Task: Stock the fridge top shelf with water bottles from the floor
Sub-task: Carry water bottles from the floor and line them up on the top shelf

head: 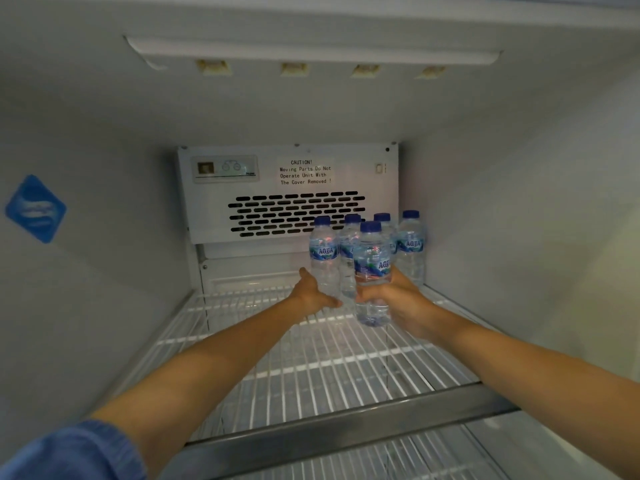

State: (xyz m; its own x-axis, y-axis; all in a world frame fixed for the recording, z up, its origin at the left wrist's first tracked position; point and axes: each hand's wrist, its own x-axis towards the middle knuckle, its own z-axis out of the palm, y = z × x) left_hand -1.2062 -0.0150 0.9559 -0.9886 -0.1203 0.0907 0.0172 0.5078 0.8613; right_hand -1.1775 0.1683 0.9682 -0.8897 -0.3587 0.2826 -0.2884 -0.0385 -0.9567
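- The fridge [519,202] fills my whole view, its pale walls running from every edge of the frame to a vented back panel [287,174] at centre.
- The top shelf [242,341], a white wire rack, spreads across the lower middle of the frame. Most of it is bare: the whole left half and the entire front.
- Four standing bottles [411,247] are bunched right of centre, at the rear right of the rack, upright and close together beneath the vents.
- My right hand [401,299] is wrapped around a fifth bottle [371,268], upright just in front of that group. Its base is low over the wires, but I cannot tell whether it touches them.
- My left hand [311,294] is spread wide, thumb up beside the leftmost bottle [323,252] and fingers reaching across in front of its base. It seems to steady the bottle rather than grip it.
- A blue sticker [35,208] sits on the wall at the left edge.
- I judge this an early stage: four bottles are placed, the fifth is about to be set down, and there is room for many more. The floor is out of view, so I cannot say how many bottles remain.
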